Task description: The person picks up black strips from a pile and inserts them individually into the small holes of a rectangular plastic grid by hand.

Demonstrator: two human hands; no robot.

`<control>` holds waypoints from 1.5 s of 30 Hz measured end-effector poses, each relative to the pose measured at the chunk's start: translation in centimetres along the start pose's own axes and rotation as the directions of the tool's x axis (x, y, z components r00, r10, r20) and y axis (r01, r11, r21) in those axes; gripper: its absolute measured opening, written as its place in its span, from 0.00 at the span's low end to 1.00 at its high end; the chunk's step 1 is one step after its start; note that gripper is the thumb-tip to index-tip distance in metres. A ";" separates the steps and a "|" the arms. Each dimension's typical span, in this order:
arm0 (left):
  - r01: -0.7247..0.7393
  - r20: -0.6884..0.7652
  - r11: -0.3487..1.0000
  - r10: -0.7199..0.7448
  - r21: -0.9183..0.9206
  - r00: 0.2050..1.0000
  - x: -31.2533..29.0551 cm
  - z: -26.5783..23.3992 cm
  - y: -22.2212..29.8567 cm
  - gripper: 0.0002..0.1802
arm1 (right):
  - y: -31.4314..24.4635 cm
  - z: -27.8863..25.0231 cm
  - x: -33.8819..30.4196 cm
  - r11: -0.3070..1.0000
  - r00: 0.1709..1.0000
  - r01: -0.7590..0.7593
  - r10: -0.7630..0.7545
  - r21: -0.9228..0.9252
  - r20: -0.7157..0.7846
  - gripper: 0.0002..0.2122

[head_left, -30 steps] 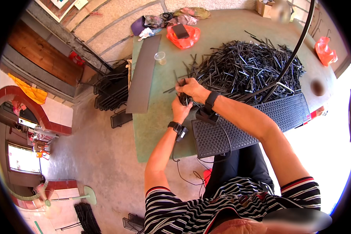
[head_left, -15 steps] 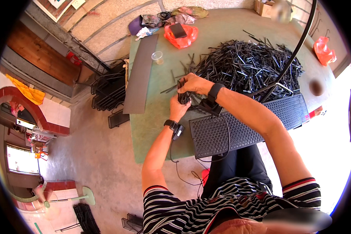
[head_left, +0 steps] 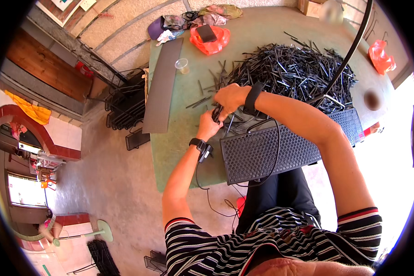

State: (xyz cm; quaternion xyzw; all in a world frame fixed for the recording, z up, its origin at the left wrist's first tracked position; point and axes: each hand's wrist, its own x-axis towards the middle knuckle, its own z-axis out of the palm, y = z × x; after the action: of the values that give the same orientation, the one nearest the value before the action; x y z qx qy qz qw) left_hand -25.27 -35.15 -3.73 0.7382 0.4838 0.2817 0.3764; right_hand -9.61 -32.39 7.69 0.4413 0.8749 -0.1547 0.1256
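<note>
My left hand (head_left: 209, 126) is closed around a small bundle of thin black strips (head_left: 217, 113) above the green tabletop. Reaching across from the right, my right hand (head_left: 232, 96) has its fingers closed on the upper end of that bundle, and its back hides part of the grip. Just beyond and to the right lies a large heap of loose black strips (head_left: 294, 73). A few stray strips (head_left: 198, 102) lie on the table left of my hands. Nearer to me, a black panel with a honeycomb pattern (head_left: 285, 152) lies along the table's front edge.
A long grey board (head_left: 163, 87) lies along the left side, beside a clear plastic cup (head_left: 182, 66). Farther back are a red plastic bag (head_left: 210, 45) with a dark box on it and crumpled cloths (head_left: 216, 16). A black curved pole (head_left: 354, 46) rises at the right.
My right hand has turned over the bundle and shifted slightly right, with its wrist raised. The bundle now shows less between my hands. The cable by my right wrist has swung to the right.
</note>
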 end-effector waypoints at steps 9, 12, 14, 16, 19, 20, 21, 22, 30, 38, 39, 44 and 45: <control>-0.145 -0.109 0.987 0.137 -0.070 0.985 0.3 0.8 -1.1 0.16 | -1.2 1.4 0.0 0.795 0.999 0.031 -0.051 -0.606 -0.016 0.13; -0.131 -0.091 0.990 0.126 -0.053 0.988 0.5 0.7 -1.3 0.15 | -1.3 1.0 -0.3 0.816 1.000 -0.002 0.001 -0.578 -0.002 0.11; -0.075 -0.066 0.996 0.071 -0.053 0.995 0.7 0.8 -1.0 0.14 | -0.7 0.6 -0.8 0.850 0.999 -0.038 0.023 -0.525 -0.034 0.10; -0.047 -0.045 0.996 0.043 -0.081 0.998 0.6 0.7 -1.3 0.13 | 0.1 -0.5 -1.9 0.896 0.996 -0.060 0.022 -0.440 -0.090 0.08; -0.077 -0.037 0.980 0.071 -0.185 0.997 1.1 0.7 -2.6 0.11 | 1.0 -2.8 -3.2 0.919 0.998 -0.068 0.061 -0.389 -0.030 0.08; -0.089 -0.052 0.969 0.079 -0.229 0.996 1.1 0.8 -2.9 0.10 | 1.9 -3.2 -3.6 0.951 0.998 -0.029 0.012 -0.309 -0.058 0.08; -0.106 -0.064 0.956 0.091 -0.273 0.994 1.4 0.8 -3.0 0.09 | 2.7 -3.8 -4.1 0.972 0.997 -0.064 0.054 -0.225 -0.047 0.08; -0.071 -0.064 0.968 0.057 -0.241 0.996 1.6 0.4 -2.5 0.09 | 3.6 -4.4 -4.4 0.985 0.995 -0.100 0.096 -0.139 -0.031 0.09; 0.221 0.140 0.309 -0.263 -0.925 0.955 6.2 -3.5 2.3 0.03 | 5.3 -2.1 -7.1 0.340 0.908 -0.193 0.418 0.921 0.037 0.19; 0.336 0.298 0.109 -0.269 -0.936 0.916 9.3 -1.2 7.4 0.08 | 3.3 -0.9 -6.1 0.234 0.924 -0.159 0.378 0.959 0.061 0.12; 0.331 0.298 0.093 -0.262 -0.939 0.918 9.3 -1.2 7.5 0.08 | 2.6 -1.6 -6.3 0.278 0.906 -0.218 0.413 0.936 0.088 0.13; 0.259 0.237 0.047 -0.270 -0.965 0.933 7.5 -1.4 9.9 0.11 | 2.8 -2.0 -6.0 0.350 0.921 -0.252 0.373 0.902 0.113 0.15; 0.226 0.211 0.024 -0.278 -0.974 0.937 6.9 -1.6 10.7 0.12 | 2.5 -2.1 -5.9 0.365 0.928 -0.248 0.355 0.897 0.113 0.15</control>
State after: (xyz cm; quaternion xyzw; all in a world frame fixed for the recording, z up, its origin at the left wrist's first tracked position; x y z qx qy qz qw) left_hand -18.60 -30.96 6.41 0.1832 0.2928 0.4762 0.8087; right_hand -4.35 -34.53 11.33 0.5987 0.5646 -0.5488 -0.1471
